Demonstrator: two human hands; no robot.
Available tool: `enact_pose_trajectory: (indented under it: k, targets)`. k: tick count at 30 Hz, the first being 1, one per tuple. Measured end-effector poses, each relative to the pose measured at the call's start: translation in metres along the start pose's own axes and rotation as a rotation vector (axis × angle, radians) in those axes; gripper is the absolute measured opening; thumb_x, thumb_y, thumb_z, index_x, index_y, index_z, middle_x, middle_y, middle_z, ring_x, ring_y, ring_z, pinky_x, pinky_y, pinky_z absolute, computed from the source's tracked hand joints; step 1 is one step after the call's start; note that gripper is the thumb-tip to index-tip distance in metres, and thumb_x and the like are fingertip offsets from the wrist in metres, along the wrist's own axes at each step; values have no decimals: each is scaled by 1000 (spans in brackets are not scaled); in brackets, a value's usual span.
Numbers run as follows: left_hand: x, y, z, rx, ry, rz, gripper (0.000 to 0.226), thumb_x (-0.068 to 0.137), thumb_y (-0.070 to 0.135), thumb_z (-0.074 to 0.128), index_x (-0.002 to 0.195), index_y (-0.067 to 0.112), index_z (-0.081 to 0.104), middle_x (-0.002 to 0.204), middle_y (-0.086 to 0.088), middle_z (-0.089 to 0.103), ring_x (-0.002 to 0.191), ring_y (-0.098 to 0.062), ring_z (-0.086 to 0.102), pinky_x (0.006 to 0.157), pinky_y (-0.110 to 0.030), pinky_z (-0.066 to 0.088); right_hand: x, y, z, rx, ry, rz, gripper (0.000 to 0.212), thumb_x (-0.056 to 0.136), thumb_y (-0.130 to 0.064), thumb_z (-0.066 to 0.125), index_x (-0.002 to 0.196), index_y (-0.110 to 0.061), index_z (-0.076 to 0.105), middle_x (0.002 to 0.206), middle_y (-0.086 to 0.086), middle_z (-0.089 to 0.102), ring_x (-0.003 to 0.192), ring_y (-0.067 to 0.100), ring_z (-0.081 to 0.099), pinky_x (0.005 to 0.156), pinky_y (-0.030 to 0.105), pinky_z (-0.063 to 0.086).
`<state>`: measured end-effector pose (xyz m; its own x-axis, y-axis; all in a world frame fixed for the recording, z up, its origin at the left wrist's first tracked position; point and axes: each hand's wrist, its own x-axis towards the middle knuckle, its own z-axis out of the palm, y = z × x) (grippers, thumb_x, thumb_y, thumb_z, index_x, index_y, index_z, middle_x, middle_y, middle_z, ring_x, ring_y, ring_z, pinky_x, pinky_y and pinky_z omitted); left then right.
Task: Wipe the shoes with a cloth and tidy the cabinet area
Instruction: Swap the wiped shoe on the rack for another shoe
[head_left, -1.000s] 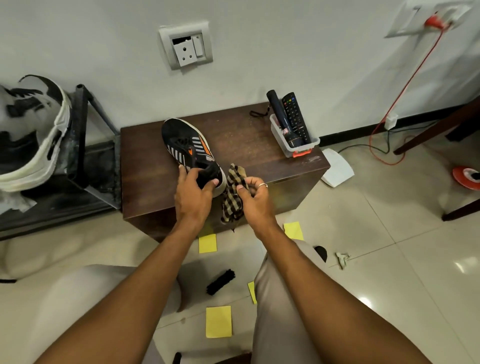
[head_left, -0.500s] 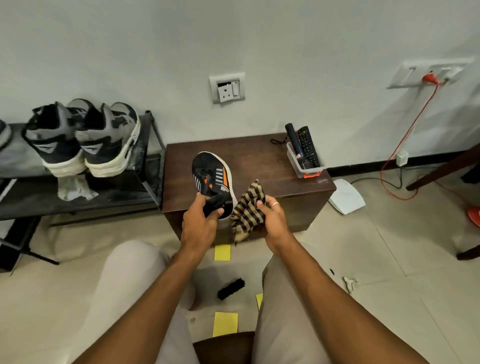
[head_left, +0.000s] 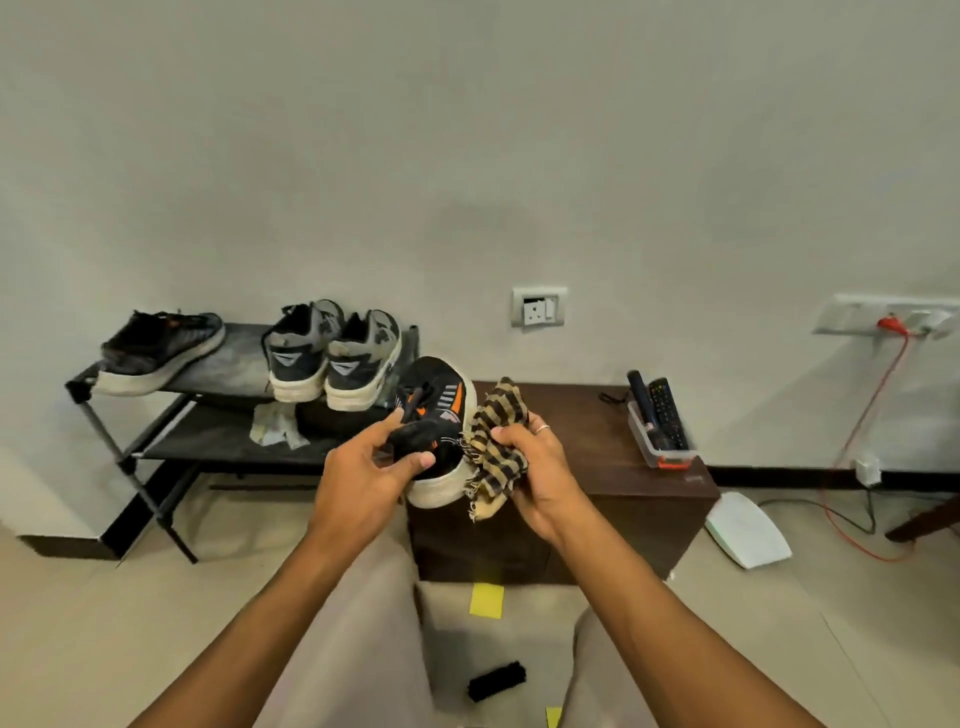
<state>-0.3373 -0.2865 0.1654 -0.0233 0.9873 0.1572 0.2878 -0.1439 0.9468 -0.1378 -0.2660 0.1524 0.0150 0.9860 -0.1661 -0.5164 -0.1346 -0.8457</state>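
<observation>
Shoe (head_left: 441, 410) has shifted to the cabinet's (head_left: 587, 415) left edge.
Left hand (head_left: 363, 480) grips its heel; right hand (head_left: 543, 470) clutches the cloth (head_left: 493, 441) at its sole.

A clear plastic tub (head_left: 650, 448) holds a black remote control (head_left: 668, 410); a yellow paper square (head_left: 487, 600) and a black bristle brush (head_left: 496, 687) lie on the pale tiled floor (head_left: 156, 597).
</observation>
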Motion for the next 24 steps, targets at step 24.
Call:
enact_pose_trajectory:
  k: [24]
  targets:
    - [170, -73, -271, 216, 162, 3, 64, 86, -6, 73, 144, 15, 55, 122, 11, 68, 111, 0, 67, 99, -16, 50, 122, 58, 207, -144, -133, 125, 20, 101, -15, 58, 118, -18, 68, 102, 7, 79, 93, 20, 76, 72, 35, 60]
